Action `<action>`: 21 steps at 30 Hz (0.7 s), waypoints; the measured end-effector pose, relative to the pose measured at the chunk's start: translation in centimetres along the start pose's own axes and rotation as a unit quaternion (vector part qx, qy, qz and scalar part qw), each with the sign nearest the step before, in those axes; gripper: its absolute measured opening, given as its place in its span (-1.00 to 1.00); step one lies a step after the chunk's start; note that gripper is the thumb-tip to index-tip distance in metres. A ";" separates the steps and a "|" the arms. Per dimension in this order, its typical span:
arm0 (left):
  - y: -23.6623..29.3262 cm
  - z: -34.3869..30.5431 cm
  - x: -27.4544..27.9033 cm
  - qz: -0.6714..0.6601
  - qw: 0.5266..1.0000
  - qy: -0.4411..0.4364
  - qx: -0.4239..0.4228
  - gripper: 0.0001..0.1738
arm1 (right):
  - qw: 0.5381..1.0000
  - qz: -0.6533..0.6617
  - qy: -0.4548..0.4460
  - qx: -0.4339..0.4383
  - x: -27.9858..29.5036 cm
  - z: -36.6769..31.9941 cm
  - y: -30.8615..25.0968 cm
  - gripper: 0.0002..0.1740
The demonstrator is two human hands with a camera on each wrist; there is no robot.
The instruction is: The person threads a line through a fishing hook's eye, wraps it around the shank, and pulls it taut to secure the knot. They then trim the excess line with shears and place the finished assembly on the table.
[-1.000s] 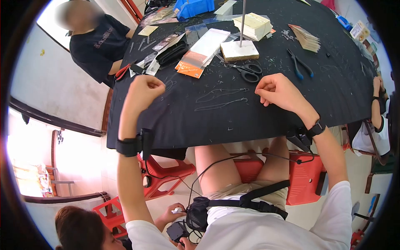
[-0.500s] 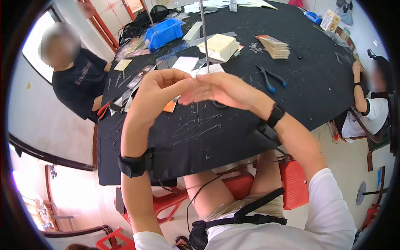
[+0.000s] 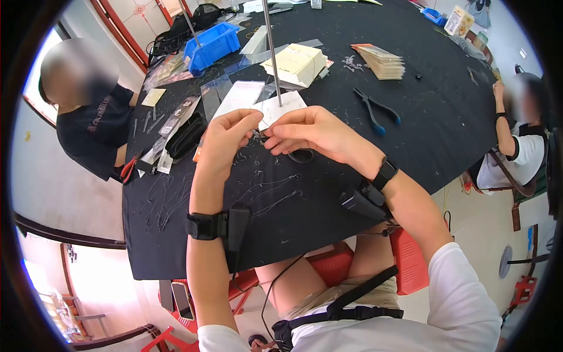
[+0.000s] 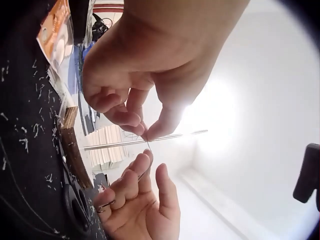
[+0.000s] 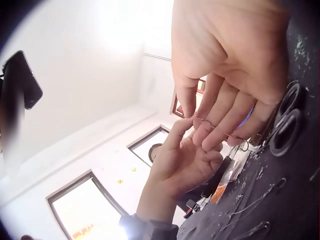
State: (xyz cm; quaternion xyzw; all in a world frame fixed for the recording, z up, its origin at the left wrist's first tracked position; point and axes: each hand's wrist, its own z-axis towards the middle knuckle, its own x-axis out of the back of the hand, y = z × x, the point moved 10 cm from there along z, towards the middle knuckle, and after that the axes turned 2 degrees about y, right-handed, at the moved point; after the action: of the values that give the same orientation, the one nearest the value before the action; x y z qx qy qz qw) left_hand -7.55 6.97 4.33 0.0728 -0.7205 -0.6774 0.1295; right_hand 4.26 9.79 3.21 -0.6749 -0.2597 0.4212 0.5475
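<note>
In the head view, my left hand (image 3: 223,141) and right hand (image 3: 319,136) are raised close together before a thin metal rod (image 3: 272,58) on a white-topped block (image 3: 288,107). The left thumb and forefinger pinch a very thin line (image 4: 149,145), as the left wrist view shows. Small hooked pieces, one a hook (image 5: 245,146) in the right wrist view, lie against the bent fingers of my right hand, which hold the line loosely. Fine looped lines (image 3: 275,186) rest on the black cloth nearer my body.
Behind the hands are a stack of cream cards (image 3: 296,63), a blue bin (image 3: 212,47) and fanned packets (image 3: 381,61). Pliers (image 3: 375,111) lie to the right, partly hidden scissors (image 3: 302,156) under the right hand, a black pouch (image 3: 187,136) to the left. People sit at both sides.
My hands were apart over the cloth; they have come together in front of the rod, the left moving right and the right moving left. The head view has also shifted.
</note>
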 end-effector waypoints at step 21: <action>-1.8 -2.0 -5.1 0.021 0.990 -0.124 0.058 -0.71 | 0.981 0.133 0.090 0.114 2.8 -1.0 -2.8 -0.73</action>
State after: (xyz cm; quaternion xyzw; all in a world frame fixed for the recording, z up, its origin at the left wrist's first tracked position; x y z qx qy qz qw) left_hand -2.22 6.37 2.20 -0.0196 -0.7704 -0.6354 0.0492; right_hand 6.84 12.28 5.19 -0.6716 -0.0682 0.4547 0.5809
